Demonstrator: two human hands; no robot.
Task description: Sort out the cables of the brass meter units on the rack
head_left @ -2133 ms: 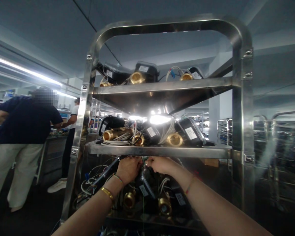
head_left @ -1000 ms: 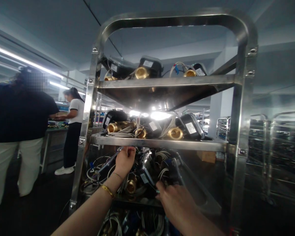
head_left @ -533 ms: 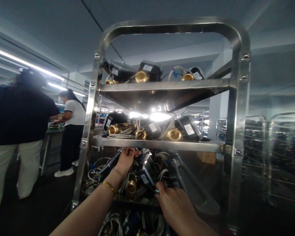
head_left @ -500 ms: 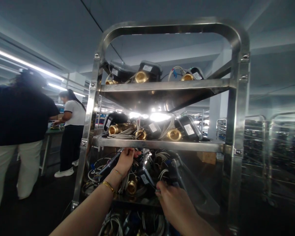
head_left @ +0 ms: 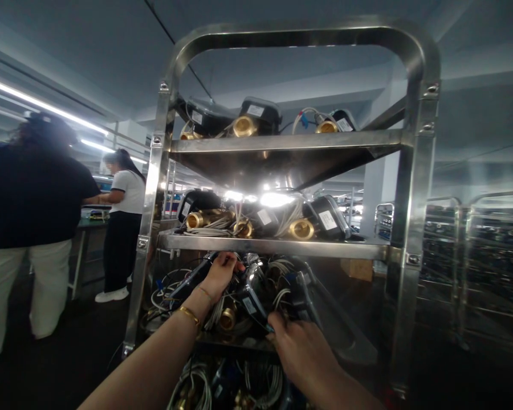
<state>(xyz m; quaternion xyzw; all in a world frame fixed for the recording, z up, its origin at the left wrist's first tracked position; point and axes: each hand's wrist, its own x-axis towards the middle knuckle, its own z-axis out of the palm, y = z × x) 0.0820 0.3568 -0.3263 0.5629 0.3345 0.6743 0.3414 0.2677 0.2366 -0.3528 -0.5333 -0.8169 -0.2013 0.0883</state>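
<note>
A metal rack [head_left: 277, 246] stands in front of me, its shelves loaded with black-cased devices that have brass fittings and pale cables. On the third shelf down, my left hand [head_left: 223, 272] reaches in among the devices with bent fingers; what it touches is hidden. My right hand [head_left: 297, 341] has its fingers curled at the lower end of a black device with a clear cover [head_left: 253, 296], and its grip is partly hidden. A brass fitting [head_left: 228, 319] lies between the hands.
More devices [head_left: 256, 114] rest on the top shelf, and cable coils [head_left: 196, 384] lie below the hands. Two people [head_left: 29, 188] stand at the left by a green-topped table [head_left: 92, 222]. Other loaded racks [head_left: 496, 256] are at the right.
The view has shifted slightly, with the rack closer. Both hands remain at about the same places on the third shelf.
</note>
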